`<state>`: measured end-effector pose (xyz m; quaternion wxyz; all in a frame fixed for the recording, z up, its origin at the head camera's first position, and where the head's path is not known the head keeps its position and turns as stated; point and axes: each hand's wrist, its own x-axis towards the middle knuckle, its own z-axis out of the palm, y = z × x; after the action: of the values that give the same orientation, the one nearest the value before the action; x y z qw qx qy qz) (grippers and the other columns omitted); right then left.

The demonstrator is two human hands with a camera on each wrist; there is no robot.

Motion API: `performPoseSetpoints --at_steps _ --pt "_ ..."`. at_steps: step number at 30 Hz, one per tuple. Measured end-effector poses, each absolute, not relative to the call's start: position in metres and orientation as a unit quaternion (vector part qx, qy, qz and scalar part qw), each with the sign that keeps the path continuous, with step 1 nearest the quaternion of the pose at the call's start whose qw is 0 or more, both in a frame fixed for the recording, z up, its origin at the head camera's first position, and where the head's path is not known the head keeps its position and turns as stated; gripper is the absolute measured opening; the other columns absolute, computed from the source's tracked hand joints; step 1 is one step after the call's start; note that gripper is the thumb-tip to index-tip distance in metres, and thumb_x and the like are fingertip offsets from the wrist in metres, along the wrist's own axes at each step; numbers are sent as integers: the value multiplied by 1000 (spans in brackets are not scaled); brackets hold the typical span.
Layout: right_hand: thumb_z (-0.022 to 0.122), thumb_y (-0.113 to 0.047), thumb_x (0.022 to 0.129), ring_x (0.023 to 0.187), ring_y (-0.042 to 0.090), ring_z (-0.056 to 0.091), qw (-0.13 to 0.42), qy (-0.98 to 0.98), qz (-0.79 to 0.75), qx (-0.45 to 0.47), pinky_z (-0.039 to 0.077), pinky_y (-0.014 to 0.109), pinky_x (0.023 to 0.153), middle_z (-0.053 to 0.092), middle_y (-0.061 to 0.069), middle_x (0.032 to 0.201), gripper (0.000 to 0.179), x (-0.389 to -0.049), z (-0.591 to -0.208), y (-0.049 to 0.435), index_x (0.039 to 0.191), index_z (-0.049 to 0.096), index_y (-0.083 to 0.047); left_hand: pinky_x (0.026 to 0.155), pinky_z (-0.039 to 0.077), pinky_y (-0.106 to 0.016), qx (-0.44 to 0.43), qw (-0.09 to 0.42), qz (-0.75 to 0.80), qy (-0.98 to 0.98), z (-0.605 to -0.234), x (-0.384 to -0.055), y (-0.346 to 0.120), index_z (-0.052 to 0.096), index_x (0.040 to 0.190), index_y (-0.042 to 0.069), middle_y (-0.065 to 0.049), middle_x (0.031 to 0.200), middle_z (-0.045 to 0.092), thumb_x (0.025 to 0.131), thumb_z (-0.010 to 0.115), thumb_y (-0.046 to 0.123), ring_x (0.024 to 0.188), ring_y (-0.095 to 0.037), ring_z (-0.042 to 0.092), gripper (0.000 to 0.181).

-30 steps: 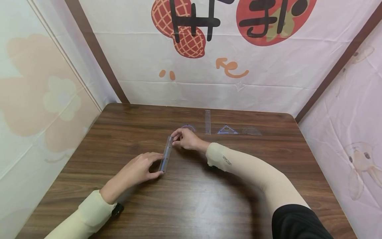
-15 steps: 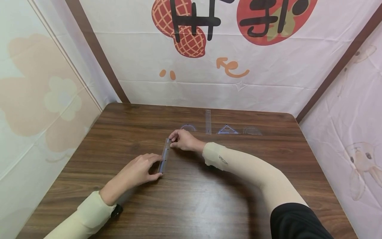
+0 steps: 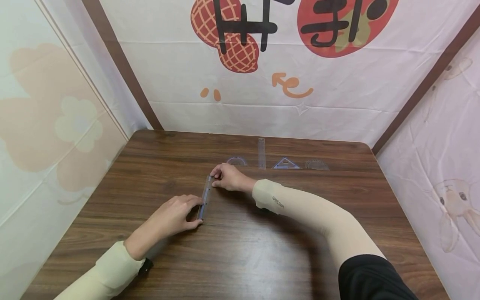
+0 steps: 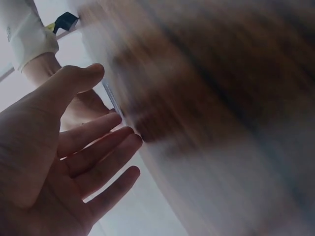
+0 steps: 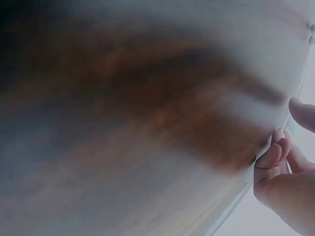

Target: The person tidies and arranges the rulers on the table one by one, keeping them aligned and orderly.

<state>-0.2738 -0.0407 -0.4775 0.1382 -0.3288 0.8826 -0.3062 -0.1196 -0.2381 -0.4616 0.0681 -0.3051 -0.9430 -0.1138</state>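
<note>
A clear ruler with blue markings (image 3: 204, 200) lies lengthwise on the wooden table, tilted slightly right at its far end. At its left side is my left hand (image 3: 174, 214), with the thumb by the near end and the fingertips along the long edge. In the left wrist view its fingers (image 4: 106, 160) are loosely extended and the thumb stands apart. My right hand (image 3: 231, 177) holds the far end, its index finger at the corner and thumb lower on the right edge. The right wrist view shows its curled fingers (image 5: 270, 160) at the ruler's thin edge.
Along the back of the table lie a blue protractor (image 3: 236, 161), a clear ruler (image 3: 261, 154), a blue set square (image 3: 286, 163) and a clear protractor (image 3: 316, 164). Printed cloth (image 3: 180, 114) hangs behind the table.
The ruler has shifted left and slightly nearer, and appears lower and flatter on the table. My right hand has moved left with it; my left hand has moved only a little.
</note>
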Motion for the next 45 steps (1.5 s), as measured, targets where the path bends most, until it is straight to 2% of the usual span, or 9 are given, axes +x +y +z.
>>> performPoseSetpoints --at_steps 6,16,45 --pt "78 -17 89 91 13 57 116 882 -281 -359 47 20 82 62 5 102 29 -272 -477 -42 114 69 -6 86 54 -48 -309 74 -75 -945 -466 -121 -237 69 118 2 -11 113 70 79 85 38 100 -28 68 56" --pt "75 -17 92 94 13 56 118 882 -262 -372 47 20 83 59 6 107 30 -268 -476 -41 118 66 -5 84 55 -48 -307 76 -45 -948 -467 -120 -236 69 118 3 -11 113 70 79 83 42 99 -28 68 57" --pt "75 -19 92 94 12 56 117 882 -261 -375 47 19 83 59 4 107 31 -269 -476 -40 118 65 -6 83 56 -44 -303 56 -75 -948 -462 -120 -238 68 119 1 -12 114 68 80 84 38 98 -28 69 56"
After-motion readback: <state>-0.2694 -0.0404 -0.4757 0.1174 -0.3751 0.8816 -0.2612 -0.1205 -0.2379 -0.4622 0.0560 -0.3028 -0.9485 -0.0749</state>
